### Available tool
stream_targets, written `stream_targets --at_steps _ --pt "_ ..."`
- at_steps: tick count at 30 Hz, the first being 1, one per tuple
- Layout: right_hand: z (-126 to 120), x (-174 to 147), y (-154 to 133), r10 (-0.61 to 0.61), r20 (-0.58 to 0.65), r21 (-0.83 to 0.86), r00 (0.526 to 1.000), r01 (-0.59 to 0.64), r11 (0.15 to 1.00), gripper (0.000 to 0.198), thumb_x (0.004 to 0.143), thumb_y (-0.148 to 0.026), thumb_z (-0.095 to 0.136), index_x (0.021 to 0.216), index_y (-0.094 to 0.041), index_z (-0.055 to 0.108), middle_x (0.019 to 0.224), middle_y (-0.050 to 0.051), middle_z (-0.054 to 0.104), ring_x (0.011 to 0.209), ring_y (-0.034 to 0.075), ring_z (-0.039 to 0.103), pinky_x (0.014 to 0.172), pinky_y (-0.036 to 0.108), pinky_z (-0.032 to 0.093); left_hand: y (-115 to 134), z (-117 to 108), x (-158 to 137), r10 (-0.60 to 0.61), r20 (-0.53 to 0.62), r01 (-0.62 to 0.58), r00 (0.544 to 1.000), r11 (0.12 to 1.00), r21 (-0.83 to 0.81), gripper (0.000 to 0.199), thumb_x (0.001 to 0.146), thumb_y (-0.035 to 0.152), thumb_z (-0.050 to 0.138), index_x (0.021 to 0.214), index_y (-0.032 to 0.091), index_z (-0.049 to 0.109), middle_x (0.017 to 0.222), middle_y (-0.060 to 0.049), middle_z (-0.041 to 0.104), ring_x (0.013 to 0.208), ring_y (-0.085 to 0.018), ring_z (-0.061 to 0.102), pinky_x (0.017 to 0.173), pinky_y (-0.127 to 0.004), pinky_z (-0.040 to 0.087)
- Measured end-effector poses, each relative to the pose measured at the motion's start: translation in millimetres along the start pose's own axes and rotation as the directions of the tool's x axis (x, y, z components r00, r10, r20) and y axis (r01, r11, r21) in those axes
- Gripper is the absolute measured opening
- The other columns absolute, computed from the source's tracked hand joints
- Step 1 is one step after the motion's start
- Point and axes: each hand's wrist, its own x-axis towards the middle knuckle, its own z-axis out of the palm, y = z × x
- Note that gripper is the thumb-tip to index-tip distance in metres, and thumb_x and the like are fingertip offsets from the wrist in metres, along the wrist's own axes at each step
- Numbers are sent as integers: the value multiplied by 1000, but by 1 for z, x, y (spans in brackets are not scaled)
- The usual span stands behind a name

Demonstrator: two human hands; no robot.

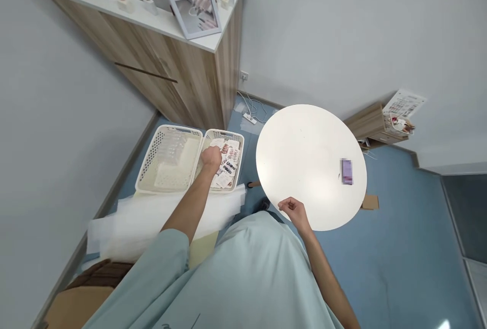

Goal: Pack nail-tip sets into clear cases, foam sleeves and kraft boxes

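My left hand (pixel 211 157) reaches into the smaller white basket (pixel 241 154), over sets of press-on nails on white cards (pixel 229 168). Its fingers are bent into a fist, and anything inside them is hidden. Some nail sets are dark, others reddish or pink. Over the near rim of the round white table (pixel 304 151), my right hand (pixel 296 213) hovers with its fingers curled in towards the thumb; nothing shows in it. Left of the nail basket, touching it, stands a larger white basket (pixel 142 169) with clear plastic packs (pixel 172 147) inside.
White translucent sheets (pixel 163 217) lie in front of the baskets. A wooden cabinet (pixel 182 75) behind carries a picture frame (pixel 190 2) and small bottles. A purple packet, partly blurred (pixel 346 172), lies on the table's right side. A power strip (pixel 249 118) with cables rests on the floor.
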Motion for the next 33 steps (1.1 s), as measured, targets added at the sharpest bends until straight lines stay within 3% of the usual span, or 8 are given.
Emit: stream_targets --at_steps 8,13,17,20,23,26,28,33 --pt "-16 2 8 8 -34 58 999 -6 998 30 80 -52 82 81 -23 75 83 5 75 84 24 69 86 39 54 3 -1 10 17 10 -18 1000 998 64 35 89 9 54 113 1 78 109 -32 75 108 -39 73 84 -42 55" --pt "-38 15 7 -24 45 75 999 20 997 30 80 -52 83 84 -23 76 90 6 78 89 23 70 89 39 55 11 -25 4 -112 -62 114 992 993 34 35 91 18 57 113 2 78 108 -30 75 106 -39 73 83 -40 54" --pt "-63 27 5 -2 84 76 997 -4 997 29 79 -51 83 84 -23 76 93 6 79 92 24 72 90 40 55 27 -46 -35 -188 -204 181 961 982 -56 39 95 28 51 112 7 79 108 -26 76 104 -38 71 85 -42 52" --pt "-81 37 4 -8 114 90 993 -2 996 28 80 -50 82 84 -23 76 94 6 79 94 25 72 92 41 55 53 -49 -82 -217 -284 148 934 958 -247 35 93 31 54 105 13 82 101 -20 79 100 -37 72 86 -41 52" --pt "-94 47 1 -39 131 120 991 24 993 29 80 -51 82 83 -23 75 91 6 78 92 25 71 91 41 55 88 -38 -131 -197 -244 30 950 831 -555 26 86 35 63 92 18 81 92 -10 79 85 -28 72 79 -35 53" --pt "-103 56 -2 -74 149 157 986 51 986 33 78 -54 83 82 -22 74 89 7 77 90 25 71 90 41 56 125 -18 -178 -140 -17 62 990 540 -839 26 84 41 65 89 19 78 81 -6 75 57 -16 57 57 -29 46" --pt "-108 59 -6 -97 157 182 983 67 981 34 78 -55 83 83 -22 75 89 6 77 89 25 70 89 40 56 148 -6 -206 -60 63 82 996 402 -912 30 82 48 70 90 20 76 79 -4 72 51 -11 48 50 -26 40" --pt "-121 61 -16 -123 136 275 983 82 958 33 82 -55 81 90 -23 77 93 5 76 86 21 70 89 37 55 189 9 -254 88 154 110 984 374 -921 38 83 58 75 80 20 72 65 -1 63 51 -11 48 49 -25 37"
